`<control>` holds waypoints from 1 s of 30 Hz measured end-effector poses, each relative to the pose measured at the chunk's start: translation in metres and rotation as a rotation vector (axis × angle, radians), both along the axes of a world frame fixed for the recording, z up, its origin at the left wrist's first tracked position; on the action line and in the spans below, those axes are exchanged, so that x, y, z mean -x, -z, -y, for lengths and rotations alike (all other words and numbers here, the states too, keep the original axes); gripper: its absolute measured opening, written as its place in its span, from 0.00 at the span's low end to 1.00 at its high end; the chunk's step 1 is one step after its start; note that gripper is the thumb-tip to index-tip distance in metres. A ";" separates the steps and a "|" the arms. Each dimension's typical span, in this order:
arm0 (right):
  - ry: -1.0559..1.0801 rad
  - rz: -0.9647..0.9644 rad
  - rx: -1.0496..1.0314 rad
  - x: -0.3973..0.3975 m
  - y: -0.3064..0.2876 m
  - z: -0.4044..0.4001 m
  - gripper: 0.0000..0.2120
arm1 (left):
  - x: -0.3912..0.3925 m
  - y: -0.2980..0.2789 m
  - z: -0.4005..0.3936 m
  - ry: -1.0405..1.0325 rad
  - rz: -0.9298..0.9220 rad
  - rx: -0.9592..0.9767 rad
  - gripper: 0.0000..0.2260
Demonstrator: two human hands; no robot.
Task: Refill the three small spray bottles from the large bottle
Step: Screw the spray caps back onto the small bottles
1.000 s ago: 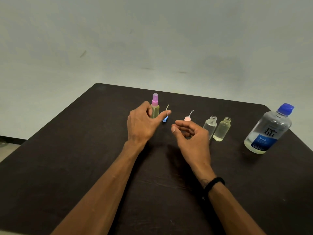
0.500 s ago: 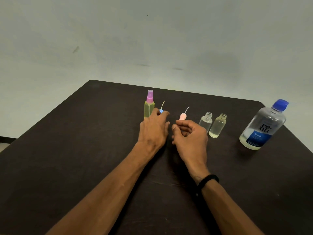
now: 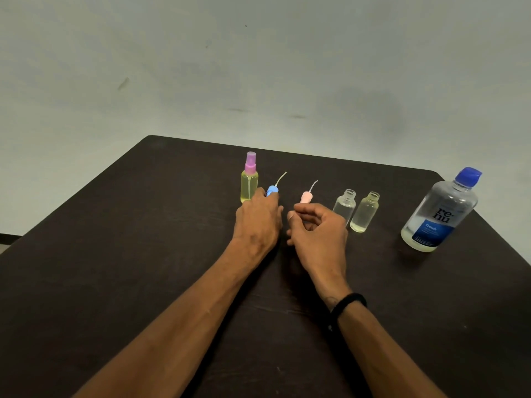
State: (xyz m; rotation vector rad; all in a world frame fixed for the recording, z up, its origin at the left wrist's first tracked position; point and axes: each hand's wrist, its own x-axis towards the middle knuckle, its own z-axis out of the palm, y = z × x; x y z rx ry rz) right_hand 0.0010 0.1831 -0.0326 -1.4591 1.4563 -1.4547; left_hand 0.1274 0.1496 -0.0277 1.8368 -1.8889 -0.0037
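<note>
Surveying the dark brown table (image 3: pixel 120 268), we find its far edge running close behind the row of bottles, with a rounded corner at far left and another at far right just behind the large clear bottle with the blue cap and blue label (image 3: pixel 441 211). That bottle stands upright and capped near the right edge, well apart from both hands. Broad bare tabletop lies to the left of the row and in front of it, on either side of the forearms.

We note the small spray bottle of yellow liquid with a pink sprayer top (image 3: pixel 249 179) upright at the left end of the row. Two small clear uncapped bottles stand side by side to the right: one nearly clear (image 3: pixel 344 206), the other holding a little yellowish liquid (image 3: pixel 365 212). Between them and the capped bottle lie a blue sprayer head (image 3: pixel 272 190) and a pale pink sprayer head (image 3: pixel 306 196), each with its thin dip tube pointing away from us.

Our left hand (image 3: pixel 258 222) lies palm down, fingertips at the blue sprayer head and just beside the yellow bottle; whether it grips the head we cannot tell. Our right hand (image 3: pixel 317 234) is loosely curled, thumb and forefinger near together just short of the pink head, holding nothing. A black band (image 3: pixel 349 301) circles the right wrist.
</note>
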 end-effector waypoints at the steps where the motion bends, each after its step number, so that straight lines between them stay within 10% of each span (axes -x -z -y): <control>1: 0.002 0.002 -0.003 0.000 0.000 0.000 0.10 | 0.000 0.000 -0.001 0.003 -0.012 0.007 0.16; 30: -0.023 -0.090 -0.021 0.000 0.000 -0.003 0.12 | 0.005 -0.009 -0.012 -0.070 0.026 -0.025 0.15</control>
